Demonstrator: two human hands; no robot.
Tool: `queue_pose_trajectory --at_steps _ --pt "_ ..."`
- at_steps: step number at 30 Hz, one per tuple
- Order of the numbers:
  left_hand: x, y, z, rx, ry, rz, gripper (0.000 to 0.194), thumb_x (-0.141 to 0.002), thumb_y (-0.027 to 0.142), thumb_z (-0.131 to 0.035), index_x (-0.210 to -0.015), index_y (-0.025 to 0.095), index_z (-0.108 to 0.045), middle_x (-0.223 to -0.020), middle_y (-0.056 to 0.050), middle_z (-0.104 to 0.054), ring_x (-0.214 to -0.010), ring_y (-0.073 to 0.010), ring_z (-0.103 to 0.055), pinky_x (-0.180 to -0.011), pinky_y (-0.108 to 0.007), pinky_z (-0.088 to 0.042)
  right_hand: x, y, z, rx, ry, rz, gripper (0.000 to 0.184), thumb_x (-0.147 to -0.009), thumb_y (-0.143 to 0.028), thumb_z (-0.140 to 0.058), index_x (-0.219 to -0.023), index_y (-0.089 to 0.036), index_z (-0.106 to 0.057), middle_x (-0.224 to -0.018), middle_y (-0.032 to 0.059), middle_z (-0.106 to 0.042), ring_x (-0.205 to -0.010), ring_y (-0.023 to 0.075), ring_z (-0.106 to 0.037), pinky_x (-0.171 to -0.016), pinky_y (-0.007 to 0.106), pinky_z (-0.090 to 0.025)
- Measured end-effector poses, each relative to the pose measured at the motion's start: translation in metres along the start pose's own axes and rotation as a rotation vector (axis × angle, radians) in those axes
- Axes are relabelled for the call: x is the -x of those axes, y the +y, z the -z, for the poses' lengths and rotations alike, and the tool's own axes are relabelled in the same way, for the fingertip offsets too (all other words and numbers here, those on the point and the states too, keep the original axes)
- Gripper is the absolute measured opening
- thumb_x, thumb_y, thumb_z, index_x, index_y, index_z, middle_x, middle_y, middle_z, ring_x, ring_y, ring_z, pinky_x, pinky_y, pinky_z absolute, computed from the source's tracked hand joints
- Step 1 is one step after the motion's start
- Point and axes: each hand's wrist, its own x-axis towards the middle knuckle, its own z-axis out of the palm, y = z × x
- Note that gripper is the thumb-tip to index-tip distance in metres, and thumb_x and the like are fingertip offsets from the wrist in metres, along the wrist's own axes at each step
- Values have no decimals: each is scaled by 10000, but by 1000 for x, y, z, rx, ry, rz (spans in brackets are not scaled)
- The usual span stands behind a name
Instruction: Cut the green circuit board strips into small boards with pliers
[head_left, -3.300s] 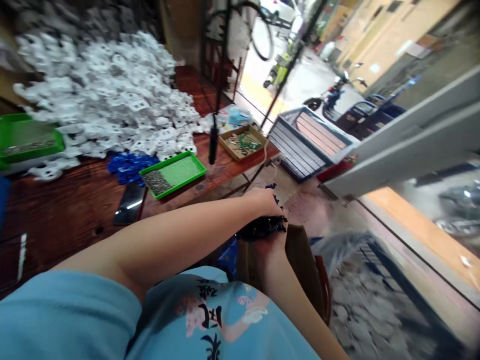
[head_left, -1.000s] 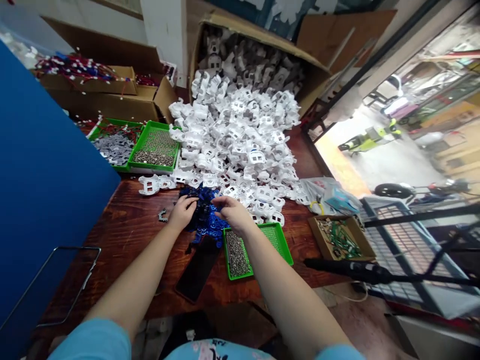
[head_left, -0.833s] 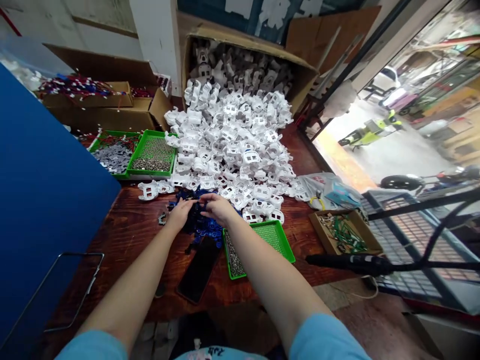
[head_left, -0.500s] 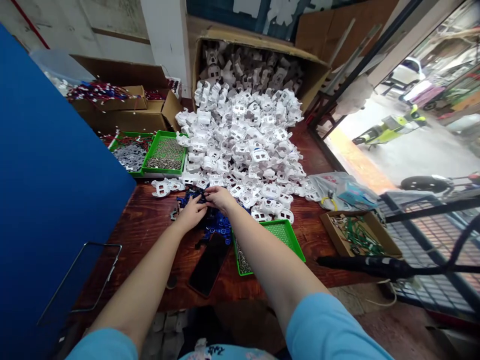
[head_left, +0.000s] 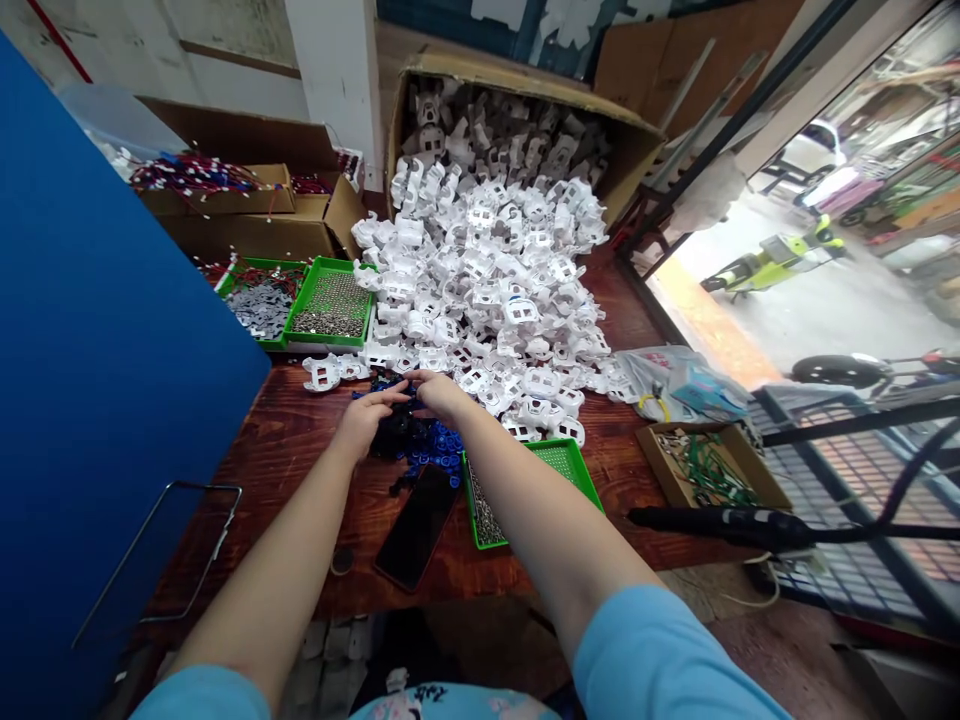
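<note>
Over a pile of small blue and black plastic parts (head_left: 439, 440), my left hand (head_left: 366, 415) reaches in from the left with its fingers stretched out to the right. No part shows in its grasp. Facing it, my right hand (head_left: 441, 396) has its fingers extended to the left, slightly apart, close to the left fingertips. Nothing can be seen held in it; its finger undersides are hidden. A heap of white plastic housings (head_left: 487, 270) begins just behind both hands. Nearer me, a dark phone (head_left: 417, 528) lies flat beside the pile.
My right forearm crosses a green tray (head_left: 589, 480) of small metal pieces. Another green tray (head_left: 330, 300) stands back left, near cardboard boxes of wires (head_left: 247, 225). At right sit a box of green-handled items (head_left: 709, 470) and a black tool (head_left: 720, 522). A blue panel (head_left: 112, 370) borders the left.
My left hand has shifted slightly left and up off the pile, its fingers straighter now. More black parts show beneath it. My right hand stays nearly in place, its fingers more extended.
</note>
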Motion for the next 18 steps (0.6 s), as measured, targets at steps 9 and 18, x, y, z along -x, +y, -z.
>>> queue_pose_trajectory --at_steps 9,18 --pt "-9 -2 9 501 29 182 692 -513 -36 -385 -1105 312 -469 -1414 54 -258 -1163 -240 -429 -831 -494 -431 2 5 5 252 6 155 309 -541 -7 -529 -764 -202 -619 -815 -3 -612 -837 162 -557 -725 337 -492" --pt "-16 4 2 626 53 255 664 -539 -88 -444 -1050 329 -526 -1417 83 -237 -1246 -249 -300 -882 -484 -407 46 12 8 710 172 441 256 -744 -193 -459 -938 -216 -624 -925 28 -593 -818 136 -551 -807 281 -435"
